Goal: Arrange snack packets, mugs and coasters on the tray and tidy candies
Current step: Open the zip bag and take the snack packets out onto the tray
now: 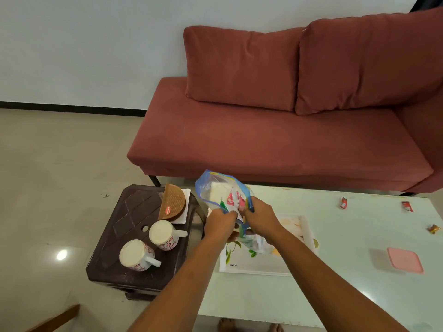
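Clutching zip bag (215,191) in left hand (219,225) and right hand (262,219) fingers (249,208), tray (254,265) beneath, mugs (137,255), candies (344,202) nearby

Soft, even indoor light, bright enough, with no hard shadows; a small round glare spot sits on the polished floor (61,255) left of the dark stool (115,236); a pale sheen streaks the glossy tabletop (369,295) near its front right corner; dim shade pools under the sofa (263,140); wide-angle distortion bows the skirting line (72,107) and the sofa's right end; the left hand (219,224), right hand (261,218) and zip bag (215,190) look slightly soft.
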Motion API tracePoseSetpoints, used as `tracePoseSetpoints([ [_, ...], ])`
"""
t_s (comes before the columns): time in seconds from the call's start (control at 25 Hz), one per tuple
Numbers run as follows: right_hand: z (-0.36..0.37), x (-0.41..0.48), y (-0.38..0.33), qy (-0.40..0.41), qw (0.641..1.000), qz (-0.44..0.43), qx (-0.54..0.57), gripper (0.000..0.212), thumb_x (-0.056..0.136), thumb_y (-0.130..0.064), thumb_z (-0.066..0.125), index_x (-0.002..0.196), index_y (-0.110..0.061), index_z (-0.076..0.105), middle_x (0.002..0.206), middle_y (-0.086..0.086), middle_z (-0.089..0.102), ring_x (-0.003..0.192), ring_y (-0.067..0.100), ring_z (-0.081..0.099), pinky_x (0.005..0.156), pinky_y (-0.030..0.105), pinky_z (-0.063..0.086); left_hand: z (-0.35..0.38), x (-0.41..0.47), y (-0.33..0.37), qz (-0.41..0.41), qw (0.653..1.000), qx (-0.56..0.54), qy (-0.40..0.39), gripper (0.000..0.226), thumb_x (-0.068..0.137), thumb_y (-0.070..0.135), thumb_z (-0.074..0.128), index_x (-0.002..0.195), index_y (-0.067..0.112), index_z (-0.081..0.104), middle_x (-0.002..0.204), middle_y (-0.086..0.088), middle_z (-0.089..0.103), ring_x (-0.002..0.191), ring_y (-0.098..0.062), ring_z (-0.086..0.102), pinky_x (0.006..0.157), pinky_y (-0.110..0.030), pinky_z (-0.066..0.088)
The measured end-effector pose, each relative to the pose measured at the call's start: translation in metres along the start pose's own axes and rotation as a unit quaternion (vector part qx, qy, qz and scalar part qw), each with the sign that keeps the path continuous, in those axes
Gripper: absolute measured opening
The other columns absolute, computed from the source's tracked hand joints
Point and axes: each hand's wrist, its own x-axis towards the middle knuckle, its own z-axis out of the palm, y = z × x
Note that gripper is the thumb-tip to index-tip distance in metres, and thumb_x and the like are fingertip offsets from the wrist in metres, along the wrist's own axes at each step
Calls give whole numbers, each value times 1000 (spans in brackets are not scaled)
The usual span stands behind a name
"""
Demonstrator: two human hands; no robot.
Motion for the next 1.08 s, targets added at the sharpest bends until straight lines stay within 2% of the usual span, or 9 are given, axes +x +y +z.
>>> tracePoseSetpoints([
  [0.12, -6, 5, 6, 61, 998, 11, -17, 6, 93, -12, 46, 89, -10, 49, 93, 18, 59, 73, 29, 65, 67, 46, 60, -6, 6, -9, -33, 997, -62, 13, 12, 89, 14, 49, 93, 7, 58, 75, -11, 62, 54, -23, 60, 46, -25, 48],
  [0.24, -18, 9, 14, 90, 994, 56, -24, 15, 89, -13, 49, 75, -14, 44, 87, 17, 57, 66, 31, 65, 63, 42, 60, -13, 11, -14, 1, 998, -19, 65, 15, 89, 17, 49, 94, 9, 60, 75, -9, 65, 53, -18, 61, 44, -23, 48],
  [0.4, -13, 10, 28, 75, 989, 79, -98, 8, 85, -19, 54, 79, -16, 48, 90, 10, 66, 67, 24, 69, 43, 21, 44, -20, 17, -16, 47, 993, 37, 99, 20, 91, 25, 48, 78, 15, 60, 83, -13, 69, 62, -23, 67, 63, -35, 57],
  [0.56, -10, 17, 36, 86, 974, 68, -200, 25, 81, -24, 64, 93, -17, 43, 92, 5, 60, 78, 22, 64, 60, 29, 53, -29, 26, -24, 50, 997, 30, 56, 26, 95, 33, 48, 73, 23, 55, 89, -9, 67, 80, -23, 65, 81, -46, 57],
  [0.64, -5, 16, 39, 109, 958, 42, -263, 39, 80, -21, 67, 105, -21, 36, 90, 1, 56, 72, 19, 63, 58, 31, 56, -28, 29, -30, 30, 999, 21, 23, 25, 96, 34, 47, 74, 24, 54, 85, -3, 62, 78, -16, 60, 86, -48, 53],
  [0.72, 0, 14, 41, 123, 942, -41, -309, 37, 84, -13, 60, 110, -24, 36, 95, 3, 59, 64, 15, 57, 51, 27, 50, -26, 30, -36, 12, 1000, 26, 11, 25, 96, 33, 47, 75, 23, 55, 82, -1, 60, 82, -19, 58, 88, -49, 52],
  [0.84, 13, 17, 44, 37, 942, -136, -306, 31, 87, -5, 49, 114, -20, 50, 109, 8, 61, 82, 22, 59, 66, 31, 48, -24, 31, -46, 17, 999, 48, 19, 30, 96, 31, 47, 86, 6, 61, 88, -13, 63, 83, -26, 59, 84, -50, 52],
  [0.96, 29, 30, 46, -58, 971, -54, -226, 32, 85, -6, 52, 115, -13, 62, 117, 12, 64, 103, 26, 59, 84, 29, 46, -21, 34, -53, 33, 996, 75, 28, 33, 96, 27, 45, 89, -2, 59, 86, -18, 60, 82, -29, 57, 77, -47, 50],
  [1.08, 42, 50, 55, -105, 982, 48, -151, 28, 84, -13, 59, 108, 1, 63, 115, 23, 65, 97, 33, 63, 89, 38, 50, -17, 36, -61, 68, 993, 85, 41, 31, 95, 21, 44, 90, -7, 59, 88, -24, 63, 81, -34, 59, 70, -39, 44],
])
